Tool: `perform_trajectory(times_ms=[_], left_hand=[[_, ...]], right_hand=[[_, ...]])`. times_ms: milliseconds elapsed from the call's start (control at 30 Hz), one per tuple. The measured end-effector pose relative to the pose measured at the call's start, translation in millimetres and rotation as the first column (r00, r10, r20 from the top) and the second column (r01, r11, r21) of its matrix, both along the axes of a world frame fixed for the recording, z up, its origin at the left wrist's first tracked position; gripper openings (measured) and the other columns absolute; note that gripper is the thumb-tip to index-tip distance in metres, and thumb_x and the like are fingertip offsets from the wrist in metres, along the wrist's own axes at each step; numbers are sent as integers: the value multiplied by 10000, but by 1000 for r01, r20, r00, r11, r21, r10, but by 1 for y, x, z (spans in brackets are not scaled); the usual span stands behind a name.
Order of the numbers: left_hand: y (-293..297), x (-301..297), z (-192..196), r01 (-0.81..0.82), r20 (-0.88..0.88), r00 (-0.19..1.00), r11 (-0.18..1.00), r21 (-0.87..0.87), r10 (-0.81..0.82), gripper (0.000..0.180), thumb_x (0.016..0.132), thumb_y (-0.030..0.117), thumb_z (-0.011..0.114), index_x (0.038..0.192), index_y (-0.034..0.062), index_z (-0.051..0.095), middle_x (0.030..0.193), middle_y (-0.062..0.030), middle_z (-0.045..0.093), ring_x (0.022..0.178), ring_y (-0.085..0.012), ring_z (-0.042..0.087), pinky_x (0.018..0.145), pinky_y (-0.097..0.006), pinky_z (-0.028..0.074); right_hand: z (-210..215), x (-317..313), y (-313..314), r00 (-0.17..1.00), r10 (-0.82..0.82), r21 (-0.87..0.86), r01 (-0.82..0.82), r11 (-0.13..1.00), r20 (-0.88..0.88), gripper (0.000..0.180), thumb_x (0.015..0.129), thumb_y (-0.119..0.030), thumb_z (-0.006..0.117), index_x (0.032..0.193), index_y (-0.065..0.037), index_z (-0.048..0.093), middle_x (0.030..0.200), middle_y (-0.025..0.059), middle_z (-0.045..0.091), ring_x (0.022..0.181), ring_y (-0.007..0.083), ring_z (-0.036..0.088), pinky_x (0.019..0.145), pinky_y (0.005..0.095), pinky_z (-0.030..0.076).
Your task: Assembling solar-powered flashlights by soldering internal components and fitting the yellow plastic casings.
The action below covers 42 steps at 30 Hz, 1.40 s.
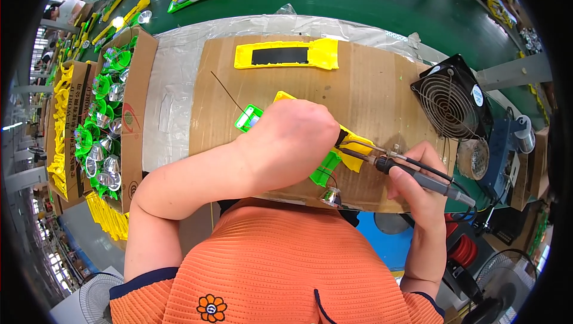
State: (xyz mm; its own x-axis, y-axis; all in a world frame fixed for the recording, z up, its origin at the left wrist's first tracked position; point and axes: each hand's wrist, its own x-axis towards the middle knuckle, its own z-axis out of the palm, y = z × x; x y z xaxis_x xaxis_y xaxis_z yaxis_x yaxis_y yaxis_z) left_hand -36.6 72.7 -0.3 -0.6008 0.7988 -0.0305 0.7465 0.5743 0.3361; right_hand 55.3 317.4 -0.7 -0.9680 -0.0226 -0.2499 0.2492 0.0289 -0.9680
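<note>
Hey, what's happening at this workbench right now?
A person in an orange shirt is soldering at a cardboard-covered bench. The left hand presses down on a yellow and green plastic part, while the right hand holds a soldering iron with its tip at that part. Another yellow part lies farther back. A box of green pieces with shiny reflectors stands to the left, and a small black fan to the right.
</note>
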Motion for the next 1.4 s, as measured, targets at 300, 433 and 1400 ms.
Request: perform_trajectory(times_ms=[300, 433, 1400], left_hand=[[3, -2, 9, 44, 24, 999, 997, -61, -43, 52, 753, 79, 656, 769, 29, 661, 761, -134, 652, 751, -301, 665, 670, -401, 538], [6, -3, 14, 53, 42, 998, 993, -103, -49, 61, 721, 59, 674, 772, 25, 667, 762, -137, 659, 760, -304, 672, 673, -398, 543], [5, 1, 11, -19, 25, 999, 994, -107, 22, 76, 757, 81, 659, 815, 34, 676, 808, -139, 669, 789, -306, 681, 686, -402, 548]], right_hand=[[1, 0, -5, 1000, -2, 43, 2, 999, -19, 161, 846, -3, 699, 905, -7, 550, 736, 29, 627, 573, 59, 591, 513, 203, 450], [0, 1, -7, 999, -5, 47, 7, 999, -32, 162, 847, -7, 700, 905, -8, 549, 737, 31, 630, 572, 59, 591, 515, 203, 452], [-31, 22, -37, 912, -405, -647, 351, 677, 71, 51, 988, -146, 493, 977, -105, 465, 611, 29, 485, 558, 162, 521, 1078, 631, 370]])
